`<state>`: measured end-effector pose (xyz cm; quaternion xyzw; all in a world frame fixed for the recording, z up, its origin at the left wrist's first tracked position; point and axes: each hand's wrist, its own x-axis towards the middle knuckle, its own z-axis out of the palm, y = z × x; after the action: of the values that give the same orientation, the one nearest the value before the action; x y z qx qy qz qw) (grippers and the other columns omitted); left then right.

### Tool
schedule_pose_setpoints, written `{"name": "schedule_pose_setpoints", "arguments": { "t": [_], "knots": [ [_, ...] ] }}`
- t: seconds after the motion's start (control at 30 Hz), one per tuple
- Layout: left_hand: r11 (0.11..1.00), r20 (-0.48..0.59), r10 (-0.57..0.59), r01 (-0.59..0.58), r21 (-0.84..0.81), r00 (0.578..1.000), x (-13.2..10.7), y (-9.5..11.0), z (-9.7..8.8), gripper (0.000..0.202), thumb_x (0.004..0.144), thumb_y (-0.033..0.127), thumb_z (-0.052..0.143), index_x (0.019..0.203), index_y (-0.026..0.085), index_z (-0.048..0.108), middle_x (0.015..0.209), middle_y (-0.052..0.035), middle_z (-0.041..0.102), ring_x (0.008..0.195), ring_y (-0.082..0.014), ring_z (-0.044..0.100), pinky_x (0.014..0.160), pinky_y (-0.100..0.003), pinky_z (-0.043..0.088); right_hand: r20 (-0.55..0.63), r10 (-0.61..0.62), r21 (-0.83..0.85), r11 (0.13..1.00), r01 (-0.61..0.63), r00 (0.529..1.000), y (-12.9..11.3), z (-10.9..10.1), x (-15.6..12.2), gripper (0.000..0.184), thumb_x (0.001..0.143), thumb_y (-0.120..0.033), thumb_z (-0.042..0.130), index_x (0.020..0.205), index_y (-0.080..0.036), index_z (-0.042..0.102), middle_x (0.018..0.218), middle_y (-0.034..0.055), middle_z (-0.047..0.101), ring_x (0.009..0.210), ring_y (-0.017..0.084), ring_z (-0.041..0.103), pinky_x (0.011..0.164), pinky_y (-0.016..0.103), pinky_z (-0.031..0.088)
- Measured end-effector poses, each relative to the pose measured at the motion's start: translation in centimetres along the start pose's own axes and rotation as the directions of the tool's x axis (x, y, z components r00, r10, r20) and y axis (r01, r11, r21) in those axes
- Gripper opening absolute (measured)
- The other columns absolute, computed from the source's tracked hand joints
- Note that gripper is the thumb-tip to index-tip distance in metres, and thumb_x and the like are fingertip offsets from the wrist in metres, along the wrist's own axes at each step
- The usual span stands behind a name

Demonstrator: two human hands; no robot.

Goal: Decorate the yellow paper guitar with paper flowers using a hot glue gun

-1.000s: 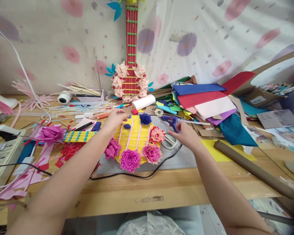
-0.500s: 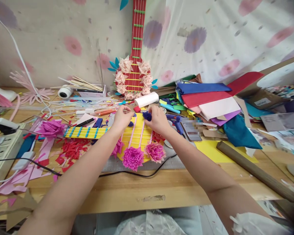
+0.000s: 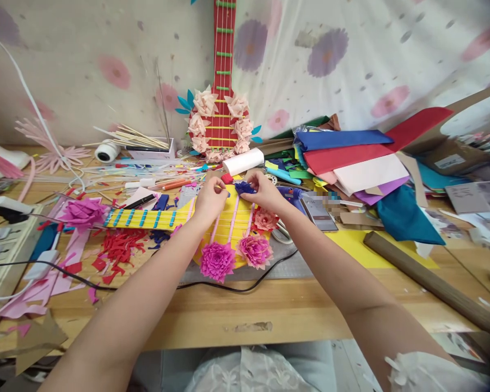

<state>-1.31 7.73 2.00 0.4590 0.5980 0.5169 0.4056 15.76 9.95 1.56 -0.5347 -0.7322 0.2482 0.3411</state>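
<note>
A yellow paper guitar (image 3: 222, 231) lies flat on a grey mat, its neck with blue frets pointing left. Magenta paper flowers (image 3: 218, 262) and a coral one line its near and right edges. Over the far edge of the body, my right hand (image 3: 263, 190) pinches a dark blue paper flower (image 3: 245, 188) between thumb and fingers. My left hand (image 3: 211, 200) is just left of that flower, fingertips pressed together. Whatever is between them is too small to make out; a speck of blue shows at the tips.
A red paper guitar (image 3: 224, 128) with peach flowers leans on the curtain behind. A glue gun (image 3: 291, 197), a phone (image 3: 319, 212) and stacked coloured paper (image 3: 351, 158) sit to the right. Red scraps (image 3: 124, 247) lie left, and a black cable (image 3: 237, 289) crosses the front.
The blue flower has turned, so more of its petals show. My left hand has drawn slightly down, fingertips still together. The camera view has shifted a little.
</note>
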Motion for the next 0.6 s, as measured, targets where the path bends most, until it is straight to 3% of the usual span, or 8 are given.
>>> {"name": "schedule_pose_setpoints", "arguments": {
  "t": [0.17, 0.43, 0.6],
  "knots": [
    [0.940, 0.150, 0.068, -0.113, 0.322, 0.986, -0.6, 0.6, 0.3, 0.009, 0.068, 0.012, 0.054, 0.069, 0.021, 0.051, 0.059, 0.0041, 0.053, 0.052, -0.0108, 0.047, 0.051, -0.022, 0.030, 0.018, 0.125, 0.061, 0.990, -0.126, 0.992, 0.3, 0.3, 0.5, 0.038, 0.057, -0.028, 0.067, 0.087, -0.020, 0.046, 0.077, -0.0039, 0.048, 0.070, 0.013, 0.047, 0.067, 0.028, 0.039],
    [0.918, 0.179, 0.060, -0.124, 0.376, 0.982, 0.4, -0.6, 0.3, 0.005, 0.065, 0.014, 0.057, 0.066, 0.018, 0.057, 0.064, 0.0016, 0.062, 0.063, -0.0125, 0.059, 0.060, -0.023, 0.042, 0.036, 0.177, 0.063, 0.982, -0.179, 0.984, 0.0, 0.5, 0.8, 0.036, 0.057, -0.024, 0.066, 0.085, -0.021, 0.045, 0.073, -0.0058, 0.046, 0.067, 0.012, 0.047, 0.066, 0.027, 0.038],
    [0.916, 0.186, -0.036, -0.043, 0.400, 0.982, 0.5, -0.6, 0.3, 0.009, 0.061, 0.015, 0.063, 0.069, 0.017, 0.066, 0.066, -0.0006, 0.066, 0.064, -0.0147, 0.061, 0.063, -0.026, 0.047, 0.059, 0.212, 0.075, 0.974, -0.216, 0.976, -0.8, 0.1, 0.6, 0.034, 0.058, -0.022, 0.065, 0.084, -0.021, 0.044, 0.072, -0.0059, 0.046, 0.066, 0.011, 0.047, 0.066, 0.026, 0.037]
  ]
}}
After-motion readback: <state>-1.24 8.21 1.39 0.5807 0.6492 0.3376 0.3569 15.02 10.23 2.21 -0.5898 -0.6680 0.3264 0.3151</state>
